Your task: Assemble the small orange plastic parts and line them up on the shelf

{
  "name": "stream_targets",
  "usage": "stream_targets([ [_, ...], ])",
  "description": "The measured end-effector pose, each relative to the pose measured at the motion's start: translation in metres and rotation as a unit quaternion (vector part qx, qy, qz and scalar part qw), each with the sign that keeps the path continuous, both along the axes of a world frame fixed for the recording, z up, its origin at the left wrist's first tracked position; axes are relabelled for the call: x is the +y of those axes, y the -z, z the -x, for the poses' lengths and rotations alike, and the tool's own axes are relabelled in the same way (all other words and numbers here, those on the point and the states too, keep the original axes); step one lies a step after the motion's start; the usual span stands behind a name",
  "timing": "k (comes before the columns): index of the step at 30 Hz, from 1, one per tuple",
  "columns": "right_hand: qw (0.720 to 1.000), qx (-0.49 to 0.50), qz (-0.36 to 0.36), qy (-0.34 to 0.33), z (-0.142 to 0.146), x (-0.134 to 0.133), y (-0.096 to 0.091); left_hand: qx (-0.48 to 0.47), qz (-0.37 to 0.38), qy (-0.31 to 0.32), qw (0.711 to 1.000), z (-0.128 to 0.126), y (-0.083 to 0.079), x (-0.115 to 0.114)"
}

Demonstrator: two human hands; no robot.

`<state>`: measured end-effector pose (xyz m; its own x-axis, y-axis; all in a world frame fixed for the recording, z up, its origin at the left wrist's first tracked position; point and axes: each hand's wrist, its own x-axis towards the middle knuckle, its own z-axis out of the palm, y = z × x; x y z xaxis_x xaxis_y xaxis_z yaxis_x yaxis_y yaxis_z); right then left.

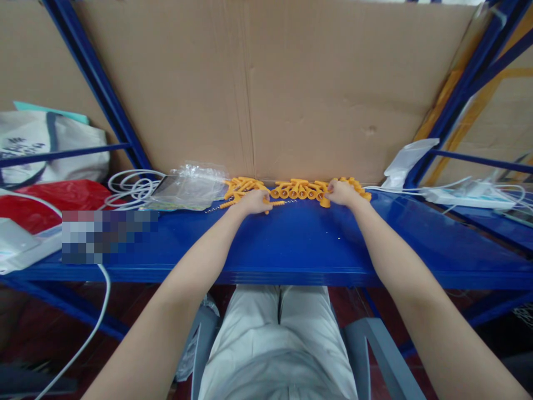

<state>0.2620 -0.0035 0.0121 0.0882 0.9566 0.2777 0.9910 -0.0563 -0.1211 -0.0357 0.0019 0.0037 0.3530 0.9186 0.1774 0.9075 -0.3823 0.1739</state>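
A row of several orange plastic plugs (296,190) lies along the back of the blue shelf (291,244), against a cardboard sheet (266,83). My left hand (253,202) rests at the left end of the row, fingers curled around one orange plug that sticks out to its right. Over the right part of the row sits my right hand (342,193), its fingers closed on an orange plug (324,201). Both forearms reach straight out over the shelf.
A clear plastic bag (189,186) and a coiled white cable (131,186) lie left of the plugs. Red fabric (50,197) and a white tote bag (45,144) are at far left. White packets and cables (458,191) lie right. Blue rack posts (104,94) rise on both sides.
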Motion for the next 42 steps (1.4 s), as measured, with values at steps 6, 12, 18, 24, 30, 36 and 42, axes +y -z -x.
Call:
stream_targets([
  [6, 0.998, 0.057, 0.000, -0.028, 0.004, 0.006, 0.016, -0.018, 0.013, 0.019, 1.000, 0.001, 0.001, 0.000],
  [12, 0.995, 0.100, 0.010, -0.023, 0.007, 0.006, 0.025, -0.021, -0.011, 0.022, 0.999, 0.002, 0.005, 0.008],
  [18, 0.993, 0.115, 0.001, -0.029, 0.006, 0.008, 0.028, -0.021, -0.007, 0.028, 0.999, 0.003, 0.005, 0.009],
  [24, 0.998, 0.057, 0.015, -0.022, 0.010, 0.006, 0.022, -0.018, -0.007, 0.022, 1.000, 0.002, 0.003, 0.005],
  [30, 0.990, -0.010, 0.001, -0.141, 0.019, 0.005, 0.020, -0.031, -0.016, 0.019, 0.999, 0.001, 0.001, 0.001],
  [36, 0.956, 0.011, -0.057, -0.289, 0.028, 0.014, 0.028, -0.027, -0.016, 0.024, 0.999, 0.001, 0.001, 0.002],
  [42, 0.961, 0.011, -0.046, -0.272, 0.033, 0.008, 0.026, -0.030, -0.005, 0.024, 0.999, 0.002, 0.000, 0.000],
])
